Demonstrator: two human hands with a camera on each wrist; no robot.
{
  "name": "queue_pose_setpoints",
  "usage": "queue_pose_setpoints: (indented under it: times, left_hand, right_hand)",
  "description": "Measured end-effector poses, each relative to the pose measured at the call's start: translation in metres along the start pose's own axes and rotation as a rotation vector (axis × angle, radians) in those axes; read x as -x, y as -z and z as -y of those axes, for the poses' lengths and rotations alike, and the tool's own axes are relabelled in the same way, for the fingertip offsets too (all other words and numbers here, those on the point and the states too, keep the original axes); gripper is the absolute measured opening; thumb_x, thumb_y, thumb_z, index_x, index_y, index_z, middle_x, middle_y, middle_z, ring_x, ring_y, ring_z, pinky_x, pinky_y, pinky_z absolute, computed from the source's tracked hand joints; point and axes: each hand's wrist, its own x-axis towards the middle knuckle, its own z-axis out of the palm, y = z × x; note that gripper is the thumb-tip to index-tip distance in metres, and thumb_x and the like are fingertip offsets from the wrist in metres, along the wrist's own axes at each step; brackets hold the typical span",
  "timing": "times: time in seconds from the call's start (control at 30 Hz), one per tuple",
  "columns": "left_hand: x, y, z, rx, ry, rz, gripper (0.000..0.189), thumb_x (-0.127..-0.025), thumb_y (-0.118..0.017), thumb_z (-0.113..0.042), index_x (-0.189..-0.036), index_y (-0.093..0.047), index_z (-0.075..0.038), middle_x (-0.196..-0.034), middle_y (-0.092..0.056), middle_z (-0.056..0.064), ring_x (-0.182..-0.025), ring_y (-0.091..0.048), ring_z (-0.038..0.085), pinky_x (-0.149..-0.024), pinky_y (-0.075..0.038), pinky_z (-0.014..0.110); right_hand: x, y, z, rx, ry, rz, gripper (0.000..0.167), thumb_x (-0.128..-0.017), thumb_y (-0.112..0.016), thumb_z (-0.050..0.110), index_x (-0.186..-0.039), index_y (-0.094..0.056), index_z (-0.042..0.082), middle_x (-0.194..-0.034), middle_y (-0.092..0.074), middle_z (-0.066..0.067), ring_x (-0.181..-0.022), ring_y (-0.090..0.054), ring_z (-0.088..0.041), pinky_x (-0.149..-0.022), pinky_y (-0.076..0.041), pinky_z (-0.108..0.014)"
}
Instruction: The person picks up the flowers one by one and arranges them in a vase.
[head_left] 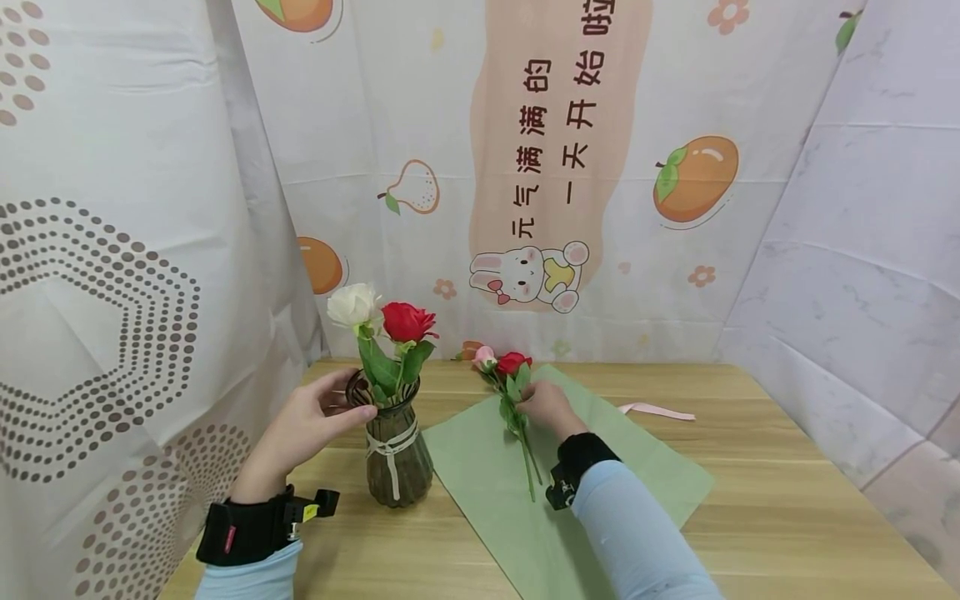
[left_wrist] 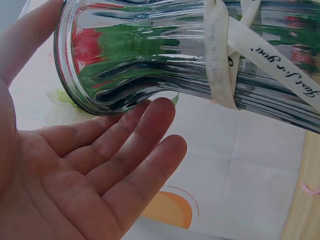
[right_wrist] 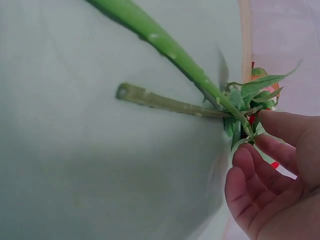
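Note:
A dark ribbed glass vase (head_left: 399, 479) stands upright at the left of the table, holding a white rose (head_left: 352, 306) and a red rose (head_left: 407, 322). My left hand (head_left: 303, 425) holds the vase by its rim, thumb on the near side. In the left wrist view, the other fingers (left_wrist: 145, 170) are loosely bent beside the neck. Over green wrapping paper (head_left: 480, 475), my right hand (head_left: 551, 408) pinches the stems of a second red rose (head_left: 514, 363) and a pink rose (head_left: 484, 357). Their cut stem ends point toward me; the right wrist view shows the thumb and finger on the stems (right_wrist: 220, 97).
A pale pink ribbon (head_left: 660, 409) lies on the wooden table (head_left: 795, 517) beyond the paper's right edge. Printed curtains (head_left: 420, 100) hang behind the table and at both sides. A cream ribbon (left_wrist: 220, 55) is tied around the vase.

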Motion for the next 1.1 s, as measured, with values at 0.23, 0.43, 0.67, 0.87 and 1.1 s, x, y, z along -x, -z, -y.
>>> queue_pose_setpoints:
  times: [0.23,0.43,0.67,0.87,1.1]
  left_hand:
    - [0.0,-0.001,0.0,0.002,-0.007,-0.002,0.069,-0.091,-0.08,-0.032,-0.144,-0.053,0.002,-0.128,-0.066,0.018,-0.107,-0.067,0.028,-0.081,-0.056,0.031]
    - [0.0,0.0,0.0,0.001,-0.001,0.003,0.07,-0.091,-0.08,-0.033,-0.145,-0.052,0.002,-0.129,-0.065,0.018,-0.107,-0.067,0.028,-0.082,-0.056,0.032]
    - [0.0,0.0,0.0,-0.019,-0.007,-0.006,0.07,-0.09,-0.08,-0.033,-0.144,-0.053,0.002,-0.127,-0.066,0.018,-0.105,-0.067,0.027,-0.081,-0.056,0.033]
    - [0.0,0.0,0.0,-0.011,-0.002,-0.004,0.069,-0.091,-0.08,-0.033,-0.144,-0.053,0.002,-0.127,-0.066,0.017,-0.105,-0.068,0.027,-0.081,-0.056,0.033]
    - [0.0,0.0,0.0,0.0,-0.002,-0.002,0.068,-0.09,-0.08,-0.032,-0.143,-0.053,0.002,-0.126,-0.067,0.017,-0.104,-0.068,0.026,-0.081,-0.056,0.032]
  right_hand:
    - [0.002,-0.004,0.001,0.029,0.047,-0.002,0.02,-0.09,-0.074,0.008,-0.107,-0.074,-0.001,-0.108,-0.071,-0.016,-0.091,-0.062,-0.028,-0.082,-0.053,-0.044]
    - [0.0,-0.011,0.001,0.059,0.073,-0.03,0.018,-0.087,-0.074,0.005,-0.104,-0.074,0.0,-0.103,-0.07,-0.012,-0.081,-0.057,-0.024,-0.072,-0.05,-0.037]
    - [-0.001,-0.016,-0.002,0.151,0.112,-0.03,0.013,-0.088,-0.074,0.007,-0.075,-0.069,0.007,-0.075,-0.061,-0.001,-0.067,-0.053,-0.018,-0.062,-0.047,-0.032]
    - [-0.002,-0.016,-0.001,0.162,0.089,0.016,0.035,-0.089,-0.072,0.005,-0.059,-0.055,0.01,-0.059,-0.037,0.004,-0.056,-0.036,-0.015,-0.053,-0.031,-0.028]
    - [-0.001,-0.016,0.002,0.197,0.051,0.027,0.047,-0.09,-0.075,0.009,-0.055,-0.044,0.011,-0.058,-0.029,0.002,-0.056,-0.037,-0.017,-0.055,-0.034,-0.03]
